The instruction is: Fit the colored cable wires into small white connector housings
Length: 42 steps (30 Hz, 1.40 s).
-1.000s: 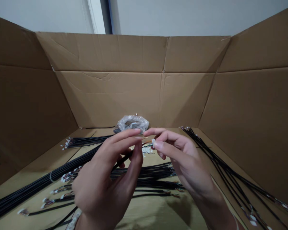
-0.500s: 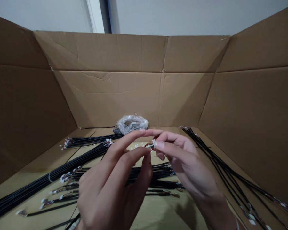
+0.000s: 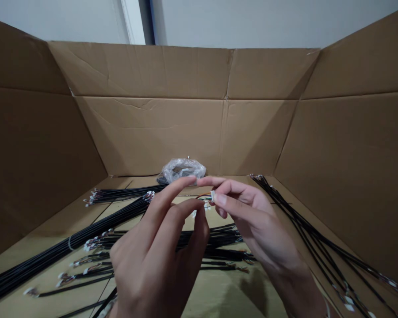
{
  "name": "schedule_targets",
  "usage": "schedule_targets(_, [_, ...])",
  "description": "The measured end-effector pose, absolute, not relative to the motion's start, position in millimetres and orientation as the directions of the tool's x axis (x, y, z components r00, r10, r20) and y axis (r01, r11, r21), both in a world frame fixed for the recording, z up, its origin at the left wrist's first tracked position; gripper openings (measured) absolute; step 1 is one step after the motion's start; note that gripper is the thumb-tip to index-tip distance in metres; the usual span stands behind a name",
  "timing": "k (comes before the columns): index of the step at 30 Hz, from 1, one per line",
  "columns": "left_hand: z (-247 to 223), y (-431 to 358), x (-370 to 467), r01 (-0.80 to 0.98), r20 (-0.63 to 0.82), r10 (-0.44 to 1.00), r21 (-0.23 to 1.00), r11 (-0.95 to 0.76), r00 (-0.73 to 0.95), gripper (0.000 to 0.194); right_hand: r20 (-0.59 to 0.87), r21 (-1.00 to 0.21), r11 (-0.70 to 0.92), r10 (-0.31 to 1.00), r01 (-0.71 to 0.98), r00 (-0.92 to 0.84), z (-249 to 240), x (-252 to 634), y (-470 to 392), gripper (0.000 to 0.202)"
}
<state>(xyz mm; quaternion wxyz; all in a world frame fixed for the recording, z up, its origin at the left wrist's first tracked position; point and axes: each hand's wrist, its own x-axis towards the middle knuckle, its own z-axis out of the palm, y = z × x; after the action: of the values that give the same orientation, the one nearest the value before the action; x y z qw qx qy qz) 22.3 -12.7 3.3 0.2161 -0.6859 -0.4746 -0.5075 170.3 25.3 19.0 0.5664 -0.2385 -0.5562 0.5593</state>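
Between thumb and fingers, my right hand (image 3: 252, 214) holds a small white connector (image 3: 212, 196) with thin coloured wires. My left hand (image 3: 159, 247) is just to its left, thumb and index finger pinched together at the wires (image 3: 204, 195); its own fingers hide part of them. The two index fingertips nearly meet above the connector. Under the hands lie black cables (image 3: 219, 240) in several rows, with white connectors (image 3: 92, 244) at their left ends and bare-looking coloured wires (image 3: 242, 268) at the right.
A tied bundle of black cables (image 3: 86, 234) runs along the left, with another bundle (image 3: 129, 193) behind it. More cables (image 3: 305, 221) lie at the right. A clear plastic bag (image 3: 184, 169) rests by the back cardboard wall (image 3: 159, 132). Cardboard also rises on both sides.
The left fingertips have shifted slightly left, away from the connector, and more of its orange and dark wires shows. The connector stays in the right hand.
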Motion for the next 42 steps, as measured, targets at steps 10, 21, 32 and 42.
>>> schedule_targets(10, [3.0, -5.0, 18.9, 0.864, 0.929, 0.359, 0.109, -0.492, 0.087, 0.012, 0.412, -0.879, 0.312, 0.877, -0.360, -0.247, 19.4, 171.6, 25.7, 0.025])
schedule_targets(21, [4.5, -3.2, 15.5, 0.848, 0.919, 0.382, 0.127, -0.515, 0.094, 0.015, 0.461, -0.883, 0.428, 0.870, -0.192, -0.177, 16.5, 174.6, 23.4, 0.013])
schedule_targets(32, [4.7, -2.2, 13.8, 0.803, 0.909, 0.396, 0.141, -0.579, 0.126, 0.014, 0.491, -0.871, 0.477, 0.854, -0.121, -0.171, 17.0, 176.2, 22.3, 0.016])
schedule_targets(42, [8.8, -1.0, 13.5, 0.786, 0.926, 0.344, 0.094, -0.611, 0.157, 0.015, 0.517, -0.855, 0.514, 0.839, -0.065, -0.169, 22.8, 175.2, 18.1, 0.018])
